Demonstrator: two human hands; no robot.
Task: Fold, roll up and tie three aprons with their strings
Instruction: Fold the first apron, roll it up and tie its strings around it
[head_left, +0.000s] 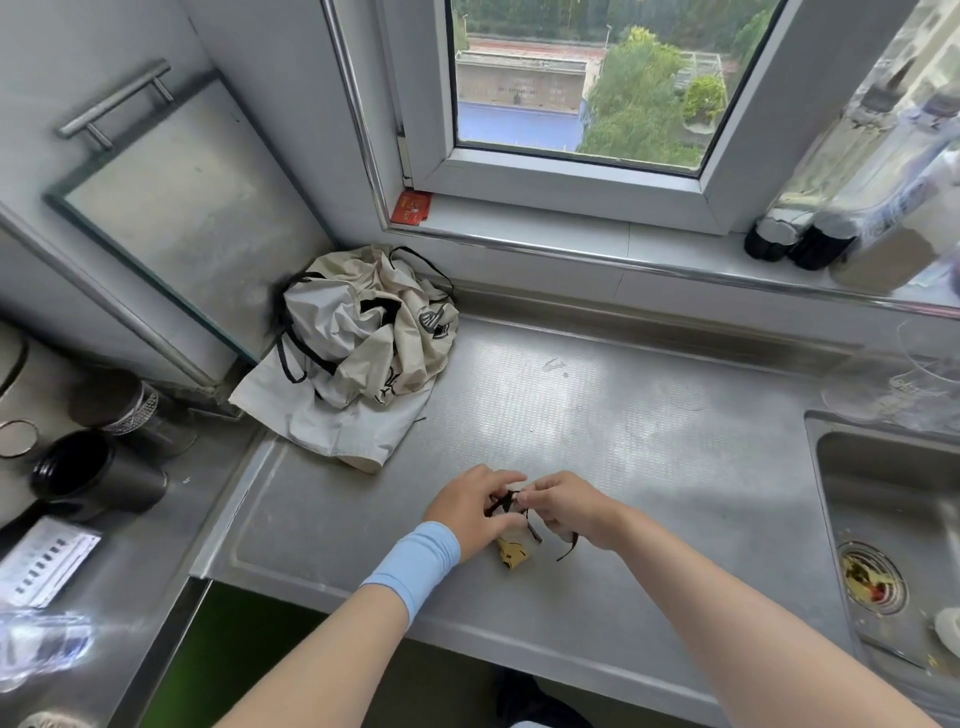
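Both hands meet low at the middle of the steel desk (623, 441). The left hand (470, 512), with a light-blue wristband (415, 566) behind it, curls over a rolled cream-and-yellow cloth apron (511, 555), which lies on the desk directly beneath and between the two hands, only its near end peeking out. The right hand (569, 506) pinches the thin black apron string (501, 503) at its fingertips, touching the left hand's fingers; loose string ends trail under its palm. Well apart, in the far-left corner below the window, sits a crumpled heap of cream aprons with black strings (358, 348). A steel sink basin (893, 519) lies to the right.
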